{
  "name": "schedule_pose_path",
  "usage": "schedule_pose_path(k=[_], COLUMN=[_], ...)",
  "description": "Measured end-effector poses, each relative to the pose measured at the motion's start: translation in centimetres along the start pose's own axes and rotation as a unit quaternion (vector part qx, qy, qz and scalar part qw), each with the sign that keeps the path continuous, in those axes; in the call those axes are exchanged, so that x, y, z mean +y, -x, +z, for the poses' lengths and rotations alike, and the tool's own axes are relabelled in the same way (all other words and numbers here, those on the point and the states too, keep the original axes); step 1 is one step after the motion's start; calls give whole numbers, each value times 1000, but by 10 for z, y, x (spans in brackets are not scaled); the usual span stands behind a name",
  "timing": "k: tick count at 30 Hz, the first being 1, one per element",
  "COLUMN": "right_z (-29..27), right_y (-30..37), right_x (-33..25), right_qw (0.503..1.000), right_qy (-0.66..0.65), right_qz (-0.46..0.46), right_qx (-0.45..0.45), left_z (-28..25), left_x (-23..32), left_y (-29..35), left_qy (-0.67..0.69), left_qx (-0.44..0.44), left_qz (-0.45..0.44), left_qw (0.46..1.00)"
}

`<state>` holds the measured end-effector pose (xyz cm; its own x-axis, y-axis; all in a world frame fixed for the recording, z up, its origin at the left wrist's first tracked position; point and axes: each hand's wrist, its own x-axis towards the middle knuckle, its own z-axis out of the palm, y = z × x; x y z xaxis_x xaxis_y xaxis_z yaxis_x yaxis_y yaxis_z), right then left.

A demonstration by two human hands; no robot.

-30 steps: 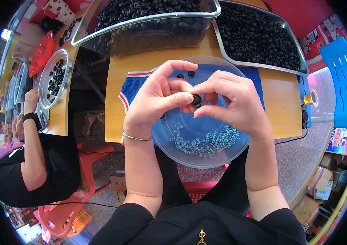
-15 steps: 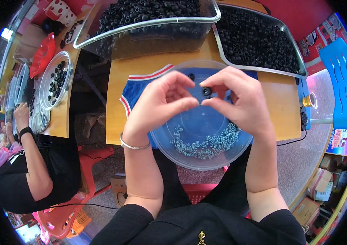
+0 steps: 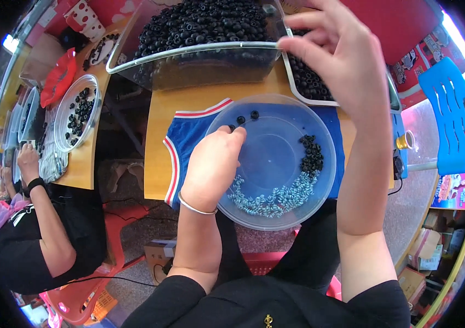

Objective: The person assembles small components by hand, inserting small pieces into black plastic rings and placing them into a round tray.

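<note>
Left hand is touching a black piece at the far left of the round tray; right hand is hovering beyond, at right.
Left fingers are bending around the piece, largely hiding it: cannot tell its grip, long axis or facing. Right thumb and fingers are standing apart, released, near the corner of the clear bin and over the metal tray. Two loose pieces are lying just beyond the left fingertips; springs are forming a near-side arc, their long axes pointing mixed ways.
</note>
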<state>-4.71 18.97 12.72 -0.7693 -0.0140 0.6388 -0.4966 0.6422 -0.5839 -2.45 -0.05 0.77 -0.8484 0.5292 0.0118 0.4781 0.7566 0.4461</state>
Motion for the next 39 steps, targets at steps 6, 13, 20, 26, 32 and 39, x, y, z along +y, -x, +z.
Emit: schedule_pose_path(k=[6, 13, 20, 26, 32, 39], right_z=[-30, -9, 12, 15, 5, -3], right_y=[41, 106, 122, 113, 103, 101], right_x=[10, 48, 62, 56, 57, 58], right_qw=[991, 939, 921, 896, 952, 958], right_qy=[32, 219, 294, 308, 90, -35], right_qz=[83, 99, 87, 160, 191, 167], right_qx=[-105, -244, -239, -276, -221, -231], left_z=[3, 8, 9, 14, 16, 13], left_x=[-5, 1, 6, 5, 4, 14], left_y=[2, -1, -5, -3, -10, -11], left_qy=[4, -29, -50, -67, -73, -62], left_qx=[10, 26, 88, 104, 76, 114], left_qz=[-23, 48, 68, 8, 24, -2], left_qw=[1000, 998, 993, 992, 994, 992])
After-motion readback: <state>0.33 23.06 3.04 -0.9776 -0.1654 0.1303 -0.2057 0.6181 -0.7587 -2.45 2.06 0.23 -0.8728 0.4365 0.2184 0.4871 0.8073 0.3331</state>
